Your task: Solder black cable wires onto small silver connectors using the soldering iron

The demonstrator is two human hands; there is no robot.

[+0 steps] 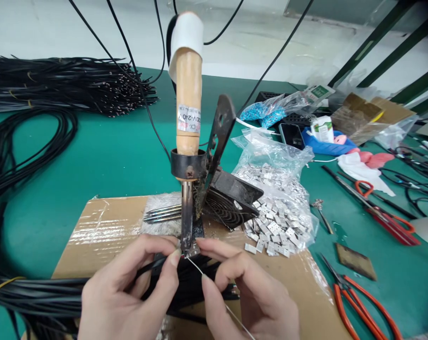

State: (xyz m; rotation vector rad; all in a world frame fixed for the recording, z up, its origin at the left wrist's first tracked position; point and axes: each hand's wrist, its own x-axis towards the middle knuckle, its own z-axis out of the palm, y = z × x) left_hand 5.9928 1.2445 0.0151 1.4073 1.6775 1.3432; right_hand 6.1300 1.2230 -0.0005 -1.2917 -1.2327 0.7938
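- Both hands sit closest to the camera, just below the iron's tip; each grip is pressed together, pinching something.
- Left hand [125, 290] pinches a black cable [153, 267] between thumb and forefinger; the cable lies nearly level, its end pointing right toward the tip.
- Right hand [251, 295] pinches a thin solder wire [212, 288], which slants from lower right up to the left, its end reaching the tip.
- Soldering iron [188, 104] stands upright in a black metal stand [228, 193], wooden handle up, tip pointing straight down.
- Cable bundle [35, 295] enters from the left and passes under the hands.
- Cardboard sheet [104, 236] lies under the stand on the green worktop [93, 160].
- Clear plastic bag [273, 160] of small metal tabs [273, 226] sits right of the stand, touching the cardboard.
- Red-handled pliers [355, 302] lie at lower right, partly on the worktop's edge of view.
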